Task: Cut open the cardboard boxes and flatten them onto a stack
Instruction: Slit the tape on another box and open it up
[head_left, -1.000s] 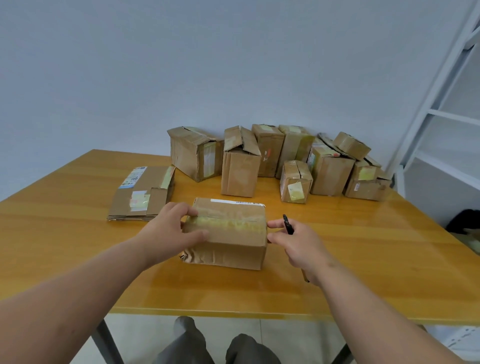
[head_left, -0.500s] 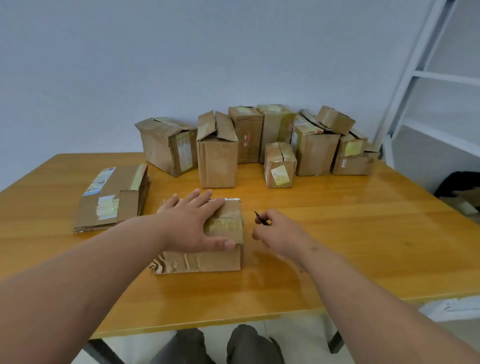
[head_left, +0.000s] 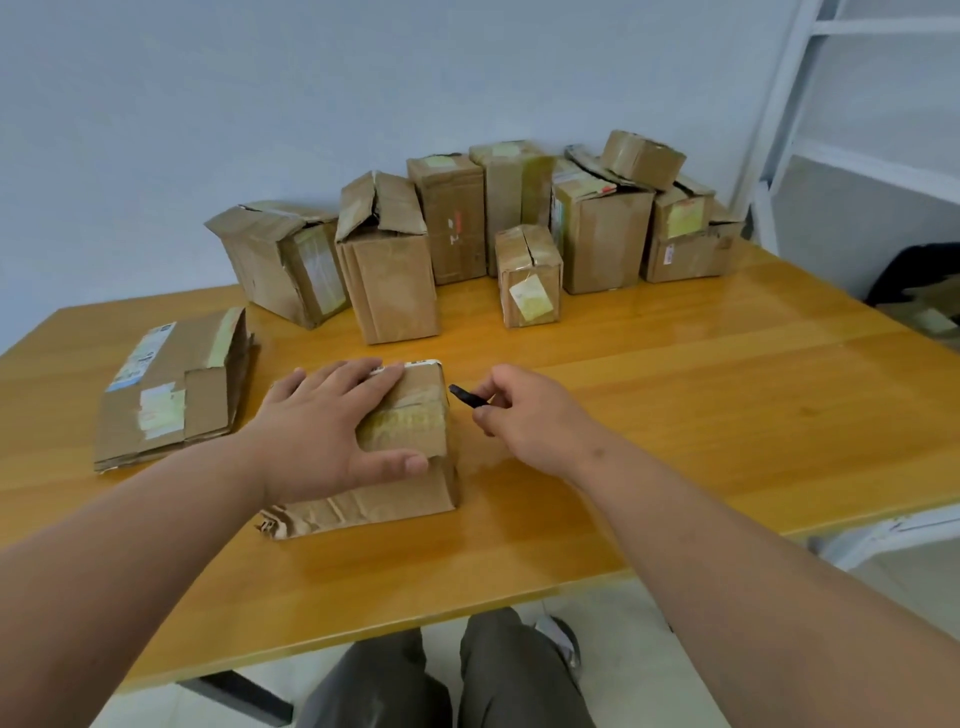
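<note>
A taped cardboard box lies on the wooden table in front of me. My left hand rests flat on its top, fingers spread, thumb over the front edge. My right hand hovers just right of the box and pinches a small black cutter, whose tip points at the box's upper right corner. To the left lies a stack of flattened cardboard. Several unopened boxes stand in a row along the table's far edge.
A white metal shelf frame rises at the right beyond the table. Dark things lie on the floor at the far right. My legs show under the table's near edge. A plain wall stands behind the boxes.
My left hand went from gripping the box's left end to lying flat on top. The box now points end-on to the right hand, which brought the cutter toward its corner. The view shifted.
</note>
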